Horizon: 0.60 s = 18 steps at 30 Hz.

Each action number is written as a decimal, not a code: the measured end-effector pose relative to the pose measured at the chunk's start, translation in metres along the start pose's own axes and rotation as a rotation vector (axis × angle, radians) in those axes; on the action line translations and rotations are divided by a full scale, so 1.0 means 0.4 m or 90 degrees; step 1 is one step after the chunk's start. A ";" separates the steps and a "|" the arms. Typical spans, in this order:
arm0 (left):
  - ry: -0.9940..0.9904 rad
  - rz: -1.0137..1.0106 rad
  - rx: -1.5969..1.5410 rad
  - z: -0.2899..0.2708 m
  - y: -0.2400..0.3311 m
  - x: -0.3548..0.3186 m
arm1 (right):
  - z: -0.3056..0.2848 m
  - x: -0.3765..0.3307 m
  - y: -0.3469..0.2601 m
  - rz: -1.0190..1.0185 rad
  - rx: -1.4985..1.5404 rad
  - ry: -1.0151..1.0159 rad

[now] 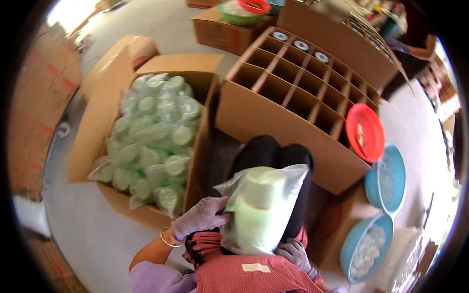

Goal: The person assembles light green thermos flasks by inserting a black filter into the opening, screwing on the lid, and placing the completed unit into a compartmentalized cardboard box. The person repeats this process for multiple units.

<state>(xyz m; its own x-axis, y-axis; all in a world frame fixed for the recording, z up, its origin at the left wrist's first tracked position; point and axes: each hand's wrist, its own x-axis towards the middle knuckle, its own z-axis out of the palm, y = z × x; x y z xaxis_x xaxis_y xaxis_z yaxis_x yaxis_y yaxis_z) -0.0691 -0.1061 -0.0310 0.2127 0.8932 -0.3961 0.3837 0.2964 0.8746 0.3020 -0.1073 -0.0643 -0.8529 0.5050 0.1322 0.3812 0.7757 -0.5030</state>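
Note:
A pale green lidded jug (259,207) lies on my lap inside a clear plastic bag (294,178), its lid end pointing away from me. My left hand (205,215), in a grey-purple glove, is closed on the left side of the bagged jug. In a matching glove, my right hand (294,255) is at the bag's lower right corner with its fingers curled against the plastic. Part of its grip is hidden. To the left, an open cardboard box (199,161) holds several pale green bottle-like items (151,132) in clear bags.
Beyond my knees stands a carton (273,122) with cardboard dividers and several white-topped items along its far row. A red bowl (373,132) rests on its right corner. Two blue basins (346,261) with small white pieces sit at right. Another person's gloved hand (398,46) appears far right.

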 end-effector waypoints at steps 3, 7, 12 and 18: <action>-0.011 -0.062 -0.276 -0.028 -0.118 -0.112 | 0.001 0.047 -0.037 0.154 0.312 0.080; 0.116 -0.082 -0.347 0.068 -0.283 -0.201 | -0.032 0.258 -0.041 0.117 0.597 0.177; 0.220 0.080 -1.114 0.070 -0.203 -0.056 | -0.056 0.692 0.014 -0.133 0.554 0.197; 0.503 0.263 -0.816 -0.169 -0.197 0.127 | -0.057 0.907 0.135 -0.140 0.247 0.216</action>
<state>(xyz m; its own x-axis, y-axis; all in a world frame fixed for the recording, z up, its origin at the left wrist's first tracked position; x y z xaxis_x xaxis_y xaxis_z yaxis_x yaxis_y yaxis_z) -0.1493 -0.0612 -0.1012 -0.5600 0.8053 -0.1946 -0.6615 -0.2932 0.6902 0.0212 0.1265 -0.0241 -0.7107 0.4906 0.5042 -0.0058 0.7126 -0.7016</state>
